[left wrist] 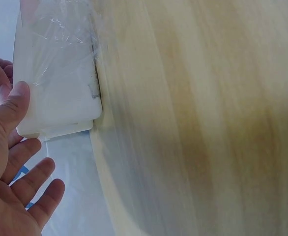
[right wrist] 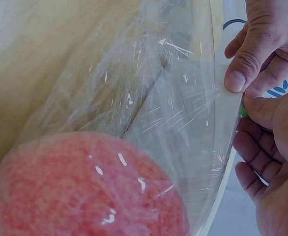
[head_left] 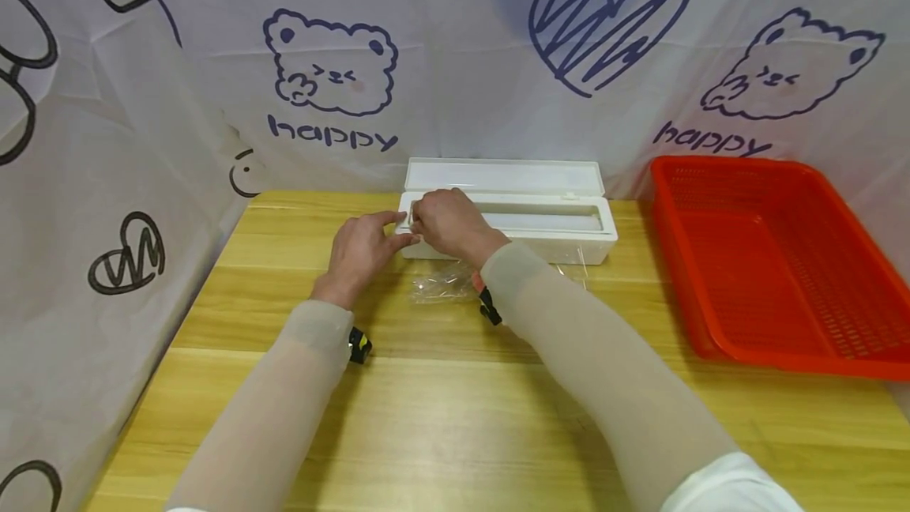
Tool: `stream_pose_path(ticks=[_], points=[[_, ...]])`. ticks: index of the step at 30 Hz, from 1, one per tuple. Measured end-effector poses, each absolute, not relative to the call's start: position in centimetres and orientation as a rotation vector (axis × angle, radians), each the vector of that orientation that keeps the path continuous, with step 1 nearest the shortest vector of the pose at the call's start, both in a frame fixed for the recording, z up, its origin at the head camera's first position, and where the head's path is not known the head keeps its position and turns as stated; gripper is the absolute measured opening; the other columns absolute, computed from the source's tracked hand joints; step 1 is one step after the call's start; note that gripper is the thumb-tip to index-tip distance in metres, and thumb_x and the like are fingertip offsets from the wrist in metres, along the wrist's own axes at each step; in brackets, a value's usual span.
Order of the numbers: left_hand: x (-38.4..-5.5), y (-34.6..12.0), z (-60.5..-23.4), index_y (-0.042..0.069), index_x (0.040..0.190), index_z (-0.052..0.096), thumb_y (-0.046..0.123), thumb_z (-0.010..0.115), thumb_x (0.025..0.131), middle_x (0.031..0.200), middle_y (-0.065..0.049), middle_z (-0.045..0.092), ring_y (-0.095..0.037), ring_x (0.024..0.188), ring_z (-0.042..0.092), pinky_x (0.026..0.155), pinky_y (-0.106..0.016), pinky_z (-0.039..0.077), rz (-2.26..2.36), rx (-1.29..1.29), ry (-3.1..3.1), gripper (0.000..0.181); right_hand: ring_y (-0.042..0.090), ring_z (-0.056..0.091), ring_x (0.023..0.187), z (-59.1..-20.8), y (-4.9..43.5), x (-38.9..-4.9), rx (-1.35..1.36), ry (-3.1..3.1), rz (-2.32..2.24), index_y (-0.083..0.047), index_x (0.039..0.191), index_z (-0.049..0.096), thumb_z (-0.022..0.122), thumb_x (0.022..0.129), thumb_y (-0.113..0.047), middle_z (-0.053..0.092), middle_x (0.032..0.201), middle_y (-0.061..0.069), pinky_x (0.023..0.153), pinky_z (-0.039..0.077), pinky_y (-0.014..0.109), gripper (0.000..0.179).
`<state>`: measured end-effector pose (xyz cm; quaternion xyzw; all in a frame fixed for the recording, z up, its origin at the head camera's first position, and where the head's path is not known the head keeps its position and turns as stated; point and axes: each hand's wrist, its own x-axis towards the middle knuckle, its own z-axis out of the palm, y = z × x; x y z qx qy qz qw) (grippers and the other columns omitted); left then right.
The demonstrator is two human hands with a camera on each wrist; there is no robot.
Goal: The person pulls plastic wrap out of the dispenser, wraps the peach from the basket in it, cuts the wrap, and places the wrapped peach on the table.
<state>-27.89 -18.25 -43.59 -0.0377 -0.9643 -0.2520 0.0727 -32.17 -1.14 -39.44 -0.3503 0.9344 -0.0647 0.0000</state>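
At the back of the table [head_left: 426, 433], a long white box [head_left: 550, 243] stands open, crinkled clear film [head_left: 442, 284] draping its front. The left hand [head_left: 358, 251] pinches its left end; whether the right hand [head_left: 453, 221] grasps anything, I cannot tell.

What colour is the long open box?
The cling film dispenser is white, clearest in the head view.

Box [head_left: 512, 249] at the back of the counter [head_left: 441, 417], roll [head_left: 547, 222] inside it, film [head_left: 441, 286] in front, basket [head_left: 681, 283] to the right, curtain [head_left: 462, 62] behind
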Motion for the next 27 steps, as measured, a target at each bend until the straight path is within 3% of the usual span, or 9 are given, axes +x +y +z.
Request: stream_pose_path(ticks=[5, 16, 27], points=[[-27.9, -18.1, -43.6, 0.018, 0.137, 0.072, 0.045, 0.078, 0.094, 0.05, -0.001, 0.049, -0.019, 0.058, 0.038, 0.054, -0.035, 0.032, -0.763, -0.127, -2.891, 0.051, 0.023, 0.071, 0.097, -39.6, -1.0, -32.2, -1.098, 2.94, -0.193, -0.014, 0.111, 0.078, 0.064, 0.107, -0.027, 0.078, 0.102, 0.001, 0.095, 0.055, 0.047, 0.02], [-27.8, -17.9, -43.5, 0.02, 0.137, 0.072, 0.045, 0.079, 0.094, 0.055, -0.004, 0.056, -0.023, 0.065, 0.049, 0.059, -0.037, 0.042, -0.747, -0.14, -2.892, 0.05, 0.023, 0.071, 0.097, -39.5, -0.7, -32.2, -1.078, 2.943, -0.17, -0.013, 0.109, 0.079, 0.067, 0.105, -0.028, 0.078, 0.101, 0.001, 0.095, 0.055, 0.047, 0.02], [-27.7, -18.2, -43.4, 0.018, 0.136, 0.072, 0.044, 0.078, 0.095, 0.061, -0.006, 0.063, -0.026, 0.072, 0.057, 0.064, -0.038, 0.045, -0.766, -0.132, -2.902, 0.049, 0.024, 0.072, 0.103, -39.1, 0.7, -32.2, -1.055, 2.924, -0.151, -0.012, 0.111, 0.08, 0.067, 0.105, -0.029, 0.079, 0.106, 0.002, 0.099, 0.053, 0.047, 0.022]])
